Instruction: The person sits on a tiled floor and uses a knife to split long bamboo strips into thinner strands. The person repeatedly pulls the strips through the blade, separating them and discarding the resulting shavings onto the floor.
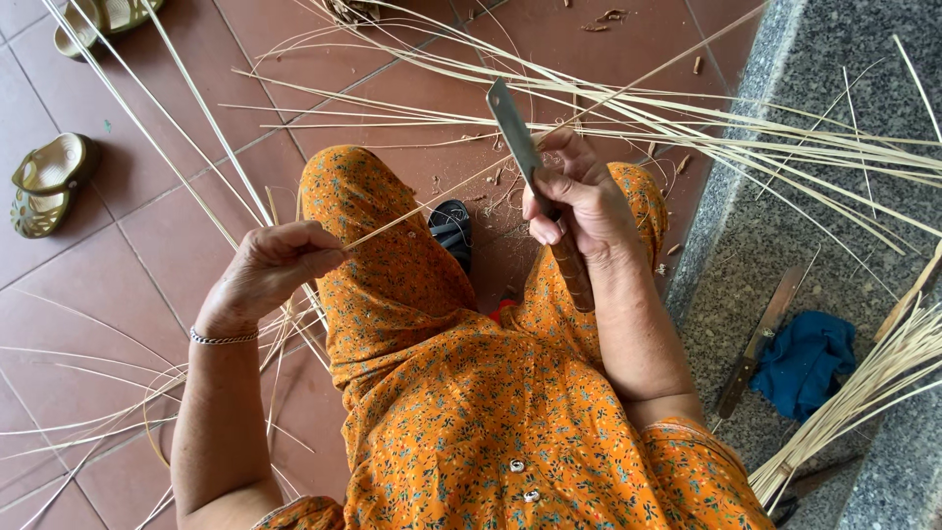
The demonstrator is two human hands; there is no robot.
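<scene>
My right hand (579, 201) grips a knife (518, 137) with a flat grey blade and a brown wooden handle, blade pointing up and away. My left hand (270, 270) pinches a thin pale bamboo strip (442, 201) that runs up to the right and passes under the blade. Both hands hover above my knees, which are covered in orange flowered cloth (392, 285). A silver bracelet (224, 338) sits on the left wrist.
Several long pale strips (746, 147) fan across the red tiled floor and a grey stone ledge (834, 79). A second knife (756, 344) and a blue cloth (807, 361) lie on the ledge by a bundle of strips (863, 393). Green sandals (47, 182) lie left; a dark sandal (451, 231) sits between my knees.
</scene>
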